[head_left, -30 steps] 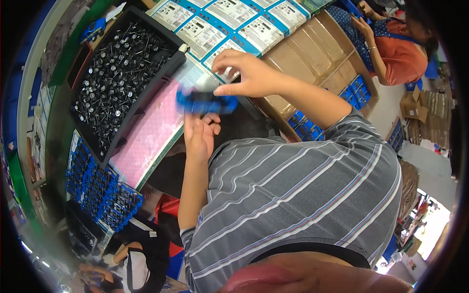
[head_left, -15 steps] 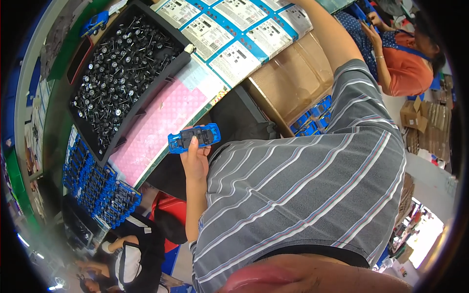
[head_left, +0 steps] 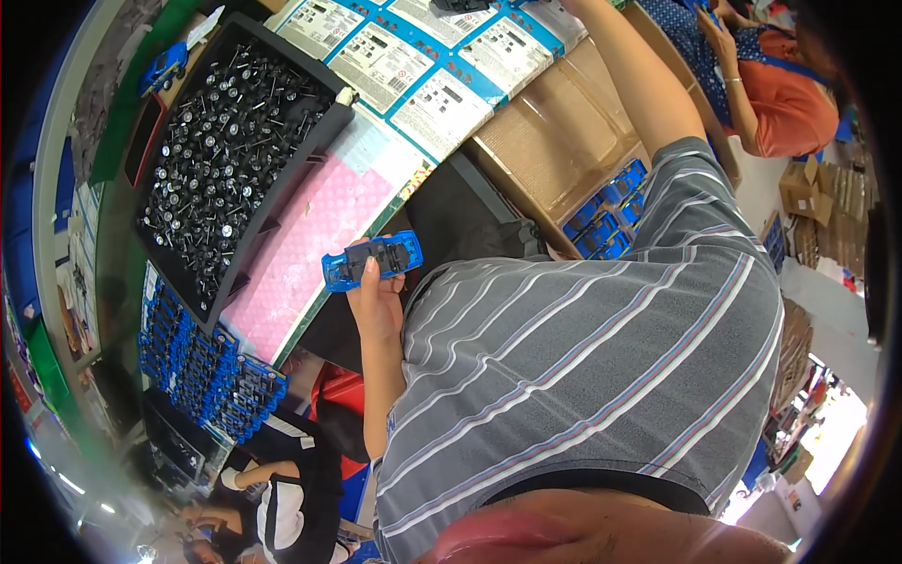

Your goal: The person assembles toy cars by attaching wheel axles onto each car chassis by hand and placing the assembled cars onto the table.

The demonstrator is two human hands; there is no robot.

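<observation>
My left hand [head_left: 380, 305] is closed on a blue toy car body [head_left: 373, 261] with black inner parts. The thumb presses on its dark middle and the fingers lie behind it. The car is held above the table's front edge, beside a strip of pink bubble wrap [head_left: 305, 240]. My right forearm [head_left: 639, 70] stretches to the top edge, over the printed card sheets [head_left: 442, 113]; its hand is cut off there. Near that end, a black part [head_left: 462, 5] rests on the sheets, only partly in view.
A black bin [head_left: 324, 127] full of small wheels on axles stands at left. Rows of blue car bodies [head_left: 211, 376] lie at the lower left. A cardboard box [head_left: 550, 113] beside me holds several blue cars. Co-workers [head_left: 789, 103] sit at right and lower left.
The view has shifted slightly. A black part now shows on the sheets at the top, by the end of my right arm. My left hand keeps the car in nearly the same place.
</observation>
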